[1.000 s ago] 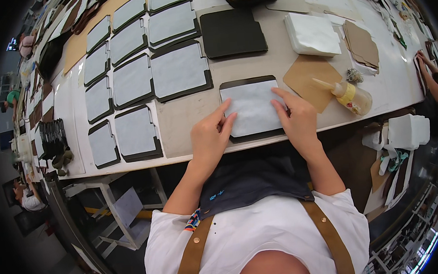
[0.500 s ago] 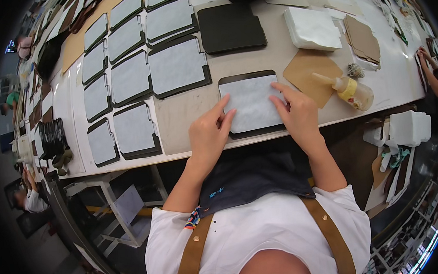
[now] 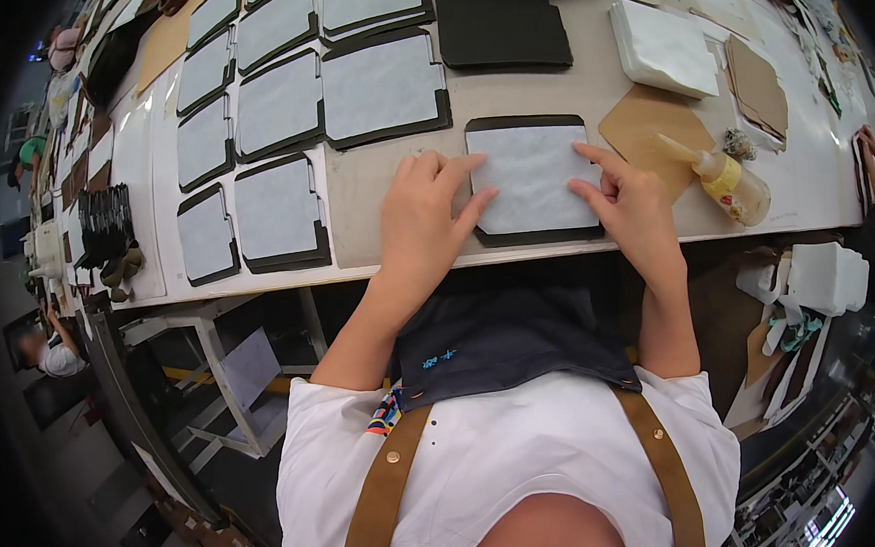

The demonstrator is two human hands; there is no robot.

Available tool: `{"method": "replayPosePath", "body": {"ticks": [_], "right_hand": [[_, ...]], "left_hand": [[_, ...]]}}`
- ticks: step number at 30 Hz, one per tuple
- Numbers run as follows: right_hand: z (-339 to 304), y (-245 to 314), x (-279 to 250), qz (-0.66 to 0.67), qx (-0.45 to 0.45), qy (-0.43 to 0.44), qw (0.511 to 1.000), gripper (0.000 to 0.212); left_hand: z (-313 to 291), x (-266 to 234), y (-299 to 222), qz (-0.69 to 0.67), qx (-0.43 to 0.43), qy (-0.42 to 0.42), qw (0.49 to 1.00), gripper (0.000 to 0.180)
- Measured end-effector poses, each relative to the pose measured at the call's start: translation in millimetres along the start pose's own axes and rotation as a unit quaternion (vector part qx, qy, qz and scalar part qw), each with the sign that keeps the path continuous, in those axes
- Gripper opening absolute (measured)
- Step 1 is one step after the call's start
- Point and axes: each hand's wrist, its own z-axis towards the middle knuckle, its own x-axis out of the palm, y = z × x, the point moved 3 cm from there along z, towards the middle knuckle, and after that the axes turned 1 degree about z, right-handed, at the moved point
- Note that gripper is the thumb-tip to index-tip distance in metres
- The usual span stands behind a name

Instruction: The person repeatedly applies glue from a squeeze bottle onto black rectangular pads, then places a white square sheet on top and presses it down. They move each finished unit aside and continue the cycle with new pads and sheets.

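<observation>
A white sheet (image 3: 530, 177) lies on a black panel (image 3: 540, 236) close to the table's front edge. Dark strips of the panel show above and below the sheet. My left hand (image 3: 426, 209) has its index finger and thumb apart, their tips touching the sheet's left edge. At the right edge, my right hand (image 3: 635, 201) rests its index fingertip high and its thumb lower, with a gap between them. Both hands are open, and neither grips the panel. Just right of my right hand are a tan card (image 3: 655, 132) and a yellowish squeeze bottle (image 3: 737, 191) lying tilted.
Several rows of white-faced black panels (image 3: 280, 103) cover the table's left part. A black stack (image 3: 501, 26) lies beyond my panel. White sheets (image 3: 664, 47) and brown cards (image 3: 755, 89) are piled at the right. A dark bundle (image 3: 104, 229) stands far left.
My view has shifted, so the table sits higher in it. The sheet and panel now lie squarer to the table edge, and my fingertips are at the sheet's side edges.
</observation>
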Motion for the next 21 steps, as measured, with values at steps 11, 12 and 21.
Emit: {"method": "replayPosePath", "body": {"ticks": [11, 12, 21], "right_hand": [[0, -6, -4, -0.003, -0.017, -0.016, 1.0, 0.048], [-1, -12, -4, 0.006, -0.02, -0.031, 0.999, 0.049], [-16, -26, -4, 0.162, -0.031, -0.15, 0.975, 0.044]], "left_hand": [[-2, -3, 2, 0.015, 0.019, 0.027, 0.999, 0.052], [-2, -4, 5, 0.011, 0.017, 0.033, 0.999, 0.052], [4, 31, -15, 0.098, 0.135, 0.088, 0.982, 0.09]]}}
